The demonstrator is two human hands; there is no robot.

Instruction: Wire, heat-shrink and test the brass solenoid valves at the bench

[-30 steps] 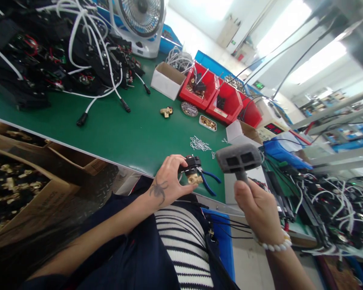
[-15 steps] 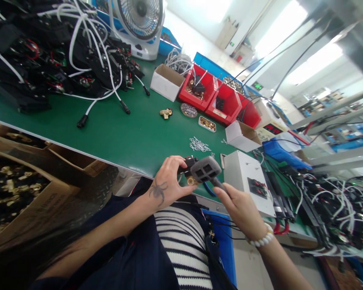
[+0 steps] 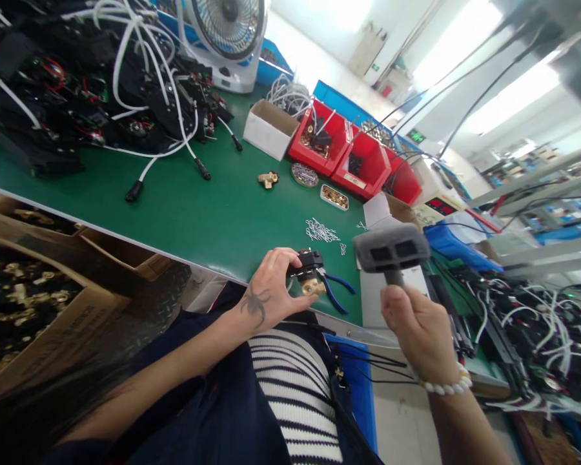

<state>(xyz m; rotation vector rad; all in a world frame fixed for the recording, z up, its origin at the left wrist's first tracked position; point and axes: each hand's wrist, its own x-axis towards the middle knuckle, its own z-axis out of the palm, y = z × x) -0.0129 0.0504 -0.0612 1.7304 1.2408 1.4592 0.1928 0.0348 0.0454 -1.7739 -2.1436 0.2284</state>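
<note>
My left hand (image 3: 277, 284) is closed around a black and brass valve assembly (image 3: 312, 271) at the near edge of the green workbench (image 3: 213, 213). Its black part is on top, and the brass fitting (image 3: 312, 287) shows below, by my thumb. In my right hand (image 3: 419, 326) is a grey mallet (image 3: 392, 248), gripped by its handle and raised to the right, apart from the assembly. Blue-handled pliers (image 3: 337, 294) lie on the bench just right of the assembly. Beyond it is a loose pile of small wire clips (image 3: 321, 231).
Farther back are a brass fitting (image 3: 268, 179), a round dish of pins (image 3: 305, 174), a small tray of brass parts (image 3: 334, 197) and red bins (image 3: 319, 145). Black units with white cables (image 3: 140, 97) heap up at left, near a fan (image 3: 227, 39). A grey box (image 3: 372, 297) stands at right.
My right hand has lifted the mallet up and to the right, away from the assembly, uncovering the pliers. My left hand keeps its hold in nearly the same place.
</note>
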